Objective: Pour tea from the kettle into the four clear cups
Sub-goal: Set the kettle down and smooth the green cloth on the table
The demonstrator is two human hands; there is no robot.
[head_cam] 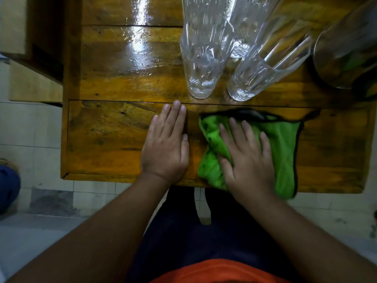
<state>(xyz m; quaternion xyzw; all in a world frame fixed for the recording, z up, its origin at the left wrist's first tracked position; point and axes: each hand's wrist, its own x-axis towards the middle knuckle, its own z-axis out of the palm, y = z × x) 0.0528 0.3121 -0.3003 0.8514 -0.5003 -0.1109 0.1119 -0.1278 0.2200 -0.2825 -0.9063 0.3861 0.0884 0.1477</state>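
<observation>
- My left hand (165, 144) lies flat and open on the wooden table (114, 139), fingers together, holding nothing.
- My right hand (247, 158) is spread palm-down on the green cloth (285, 139), pressing it to the table near the front edge; it rests on the cloth, it does not clutch it. The two hands are apart, just beside each other.
- The clear cups stand past my fingertips: a near-left cup (202, 64), a near-right cup (263, 68) and a third cup (244, 27) behind them, all close together. I see only three clearly (the fourth may be out of view).
- They look empty, so I judge no tea is poured yet.
- At the far right sits a rounded metal vessel (346, 52), most likely the kettle; its handle and spout are cut off by the frame.
- The cups are tall, narrow, thin-walled and faceted: light, stiff, fragile and easy to tip. I would steady one low on its body, never at the rim.
- The tabletop shines as if wet, so the cups may slide.
- The kettle will be the heavy thing, perhaps hot; I would take it by the handle once I can see it.
</observation>
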